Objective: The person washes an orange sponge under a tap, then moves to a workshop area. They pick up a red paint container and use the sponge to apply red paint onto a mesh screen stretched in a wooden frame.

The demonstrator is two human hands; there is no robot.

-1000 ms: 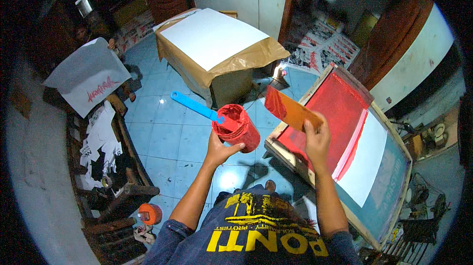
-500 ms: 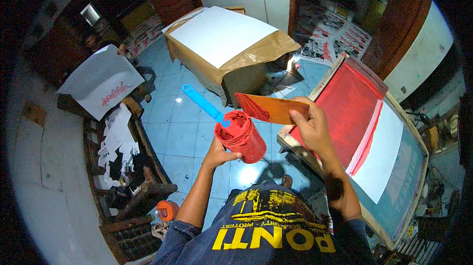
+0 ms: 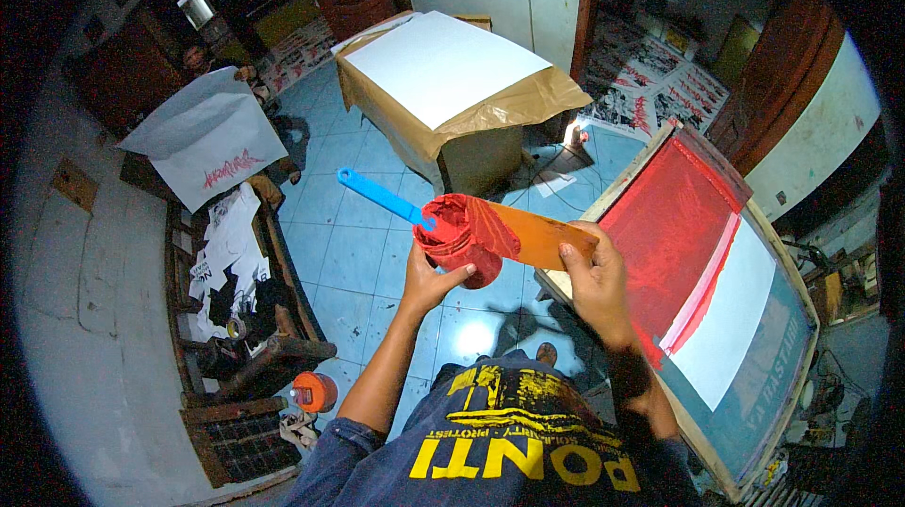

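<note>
My left hand [image 3: 436,279] is wrapped round a jar of red ink [image 3: 479,267], its open mouth smeared with ink. A blue stirring stick [image 3: 379,196] stands in the jar, its handle leaning out to the far left. In my right hand [image 3: 600,283] is a flat orange scraper [image 3: 545,237], pinched at its right end. Red ink coats the scraper's left end, which lies at the jar's rim. To the right, a wooden-framed printing screen [image 3: 784,413] carries a broad layer of red ink [image 3: 660,210] and a white sheet [image 3: 731,314].
Ahead stands a table covered in brown paper [image 3: 556,92] with a white sheet [image 3: 443,64] on top. At far left, a person holds up a printed sheet [image 3: 203,135] above a wooden bench [image 3: 283,349]. An orange container [image 3: 314,392] sits on the tiled floor [image 3: 339,267].
The scraper has moved left from beside the jar, and its inked end now meets the rim. The whole view has shifted slightly. The other person's sheet has changed its tilt.
</note>
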